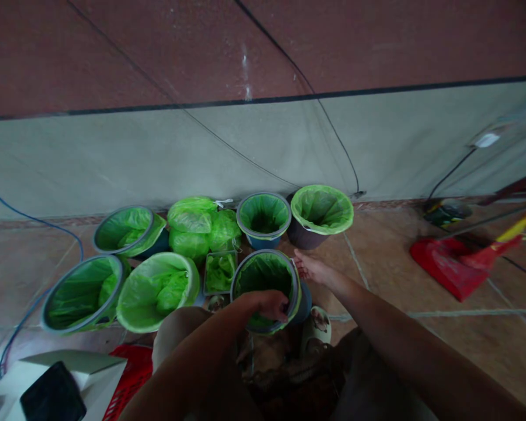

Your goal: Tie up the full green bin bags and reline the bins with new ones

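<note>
A round bin (298, 287) with a grey rim and a green plastic liner (256, 272) stands between my legs, tilted slightly. My left hand (272, 304) reaches over its near side into the opening. Its fingers curl close to the inner right wall, and what they hold, if anything, is hidden. At the outer right edge of the same bin is my right hand (310, 268), fingers stretched out and fingertips at the rim beside a small white bit of the liner or its string.
Several lined bins, such as a blue one (264, 238) and a brown one (304, 237), stand by the wall. Tied green bags (195, 225) and a small square bin (220, 291) sit among them. A red dustpan (449, 263) lies right; a white box (99, 374) and red basket (134, 380) are lower left.
</note>
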A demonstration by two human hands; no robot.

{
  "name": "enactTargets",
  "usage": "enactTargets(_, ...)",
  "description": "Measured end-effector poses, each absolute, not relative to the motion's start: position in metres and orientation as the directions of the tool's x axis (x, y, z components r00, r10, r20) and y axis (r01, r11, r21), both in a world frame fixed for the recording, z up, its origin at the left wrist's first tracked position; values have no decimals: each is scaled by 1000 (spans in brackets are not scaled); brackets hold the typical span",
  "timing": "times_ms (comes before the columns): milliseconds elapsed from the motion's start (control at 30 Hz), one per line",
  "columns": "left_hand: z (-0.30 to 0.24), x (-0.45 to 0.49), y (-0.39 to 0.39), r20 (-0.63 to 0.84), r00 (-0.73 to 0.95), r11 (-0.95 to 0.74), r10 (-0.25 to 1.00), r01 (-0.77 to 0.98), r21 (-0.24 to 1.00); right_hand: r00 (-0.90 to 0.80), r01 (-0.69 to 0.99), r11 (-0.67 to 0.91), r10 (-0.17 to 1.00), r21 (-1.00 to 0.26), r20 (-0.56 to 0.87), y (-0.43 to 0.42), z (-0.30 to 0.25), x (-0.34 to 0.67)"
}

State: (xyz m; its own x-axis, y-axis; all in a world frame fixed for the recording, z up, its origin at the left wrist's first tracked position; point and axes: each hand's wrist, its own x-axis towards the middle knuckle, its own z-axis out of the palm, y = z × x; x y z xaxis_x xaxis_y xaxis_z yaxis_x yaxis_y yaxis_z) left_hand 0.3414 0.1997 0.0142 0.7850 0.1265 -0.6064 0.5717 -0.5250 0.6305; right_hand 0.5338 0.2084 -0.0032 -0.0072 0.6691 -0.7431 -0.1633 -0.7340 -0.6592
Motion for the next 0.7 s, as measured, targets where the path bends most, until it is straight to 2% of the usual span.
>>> enactTargets(133, 9, 343, 195, -628, 777, -593, 43, 526, 610, -24, -204, -771, 621, -604, -784, 210, -2, 528)
enactTargets(267, 8, 342, 191, -646, 763, -612, -10, 506, 608, -79, -211, -753, 649, -624, -757, 207, -13, 522)
enactTargets(600, 2, 342, 183, -716, 693, -565, -85, 559, 608, -194, -26, -691, 712, -722, -675, 202, -15, 525)
enactTargets(700, 2, 341, 193, -747, 664, -582, -43, 591, 559, -178, 8, -667, 732, -745, -657, 201, -13, 525)
